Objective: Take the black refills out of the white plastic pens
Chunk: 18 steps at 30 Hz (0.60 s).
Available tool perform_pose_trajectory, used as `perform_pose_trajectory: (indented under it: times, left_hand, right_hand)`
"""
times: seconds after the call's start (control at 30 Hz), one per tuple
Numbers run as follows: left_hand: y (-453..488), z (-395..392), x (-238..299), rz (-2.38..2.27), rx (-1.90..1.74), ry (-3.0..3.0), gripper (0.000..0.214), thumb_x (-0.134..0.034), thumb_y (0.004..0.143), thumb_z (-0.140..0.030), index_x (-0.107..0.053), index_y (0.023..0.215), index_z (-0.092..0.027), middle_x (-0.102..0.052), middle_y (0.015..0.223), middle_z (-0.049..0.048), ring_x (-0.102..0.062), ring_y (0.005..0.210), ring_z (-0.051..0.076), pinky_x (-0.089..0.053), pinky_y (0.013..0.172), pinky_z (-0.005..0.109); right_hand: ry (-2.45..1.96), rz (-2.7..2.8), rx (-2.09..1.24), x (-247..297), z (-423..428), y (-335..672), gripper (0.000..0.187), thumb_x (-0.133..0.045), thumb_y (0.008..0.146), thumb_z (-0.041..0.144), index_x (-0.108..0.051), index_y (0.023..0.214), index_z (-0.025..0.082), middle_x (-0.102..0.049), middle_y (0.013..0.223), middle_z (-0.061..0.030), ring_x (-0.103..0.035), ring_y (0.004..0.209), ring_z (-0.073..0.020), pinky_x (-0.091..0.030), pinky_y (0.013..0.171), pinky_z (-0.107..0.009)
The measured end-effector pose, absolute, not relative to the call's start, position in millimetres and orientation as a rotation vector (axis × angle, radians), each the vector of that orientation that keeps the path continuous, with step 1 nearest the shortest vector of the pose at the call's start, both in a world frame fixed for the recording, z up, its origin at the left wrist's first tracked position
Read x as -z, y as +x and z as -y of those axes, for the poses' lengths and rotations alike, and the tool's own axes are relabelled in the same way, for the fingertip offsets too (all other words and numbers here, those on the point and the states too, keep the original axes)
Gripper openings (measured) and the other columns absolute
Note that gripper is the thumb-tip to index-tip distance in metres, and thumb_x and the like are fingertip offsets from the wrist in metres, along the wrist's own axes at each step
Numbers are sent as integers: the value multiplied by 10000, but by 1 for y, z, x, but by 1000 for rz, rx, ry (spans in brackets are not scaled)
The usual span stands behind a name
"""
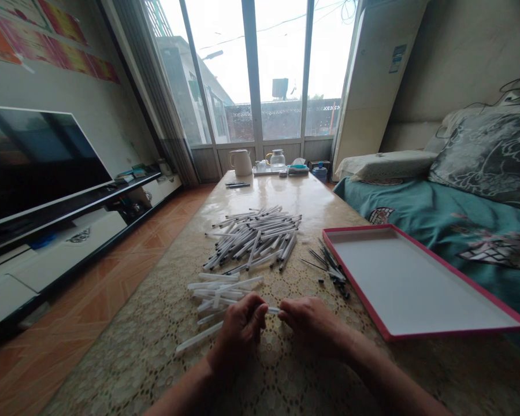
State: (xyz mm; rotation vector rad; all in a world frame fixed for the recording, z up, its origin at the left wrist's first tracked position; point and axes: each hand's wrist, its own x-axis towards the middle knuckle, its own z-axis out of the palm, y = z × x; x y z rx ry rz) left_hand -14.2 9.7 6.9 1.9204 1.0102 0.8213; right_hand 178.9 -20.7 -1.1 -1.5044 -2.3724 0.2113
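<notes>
My left hand [241, 327] and my right hand [311, 322] meet low over the table, both closed on one white pen barrel [272, 310] that shows between them. Just left of my left hand lies a small heap of empty white barrels [219, 289]. Farther up the table sits a big pile of pens with black tips [255, 236]. A loose cluster of thin black refills [329, 266] lies to the right of my hands, beside the tray.
A white tray with a pink rim [416, 335] rests at the right, partly over the bed with a teal cover [459, 225]. A kettle [241, 162] and glass jug [278, 159] stand at the table's far end. A TV [34, 162] is on the left.
</notes>
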Motion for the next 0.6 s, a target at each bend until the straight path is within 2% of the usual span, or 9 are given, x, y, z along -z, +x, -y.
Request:
perform_pose_trajectory:
  times: [0.37, 0.6]
  left_hand:
    - [-16, -10, 2, -1178, -831, 2068, 354, -320, 928, -407, -420, 651, -210, -435, 505, -51, -443, 459, 122, -320, 504, 236]
    - [-13, -9, -2, -1232, -831, 1988, 392, -323, 914, -461, -411, 616, -220, -399, 456, -55, -422, 437, 132, -295, 475, 244]
  right_hand:
    - [-1509, 2376, -160, 4, 20, 170, 218, -436, 940, 301, -509, 766, 193, -665, 674, -1, -568, 546, -108, -207, 494, -246]
    - [-1474, 2417, -15, -3, 19, 171, 208, -443, 946, 314, -487, 781, 195, -651, 652, 4, -589, 526, -121, -194, 476, -260]
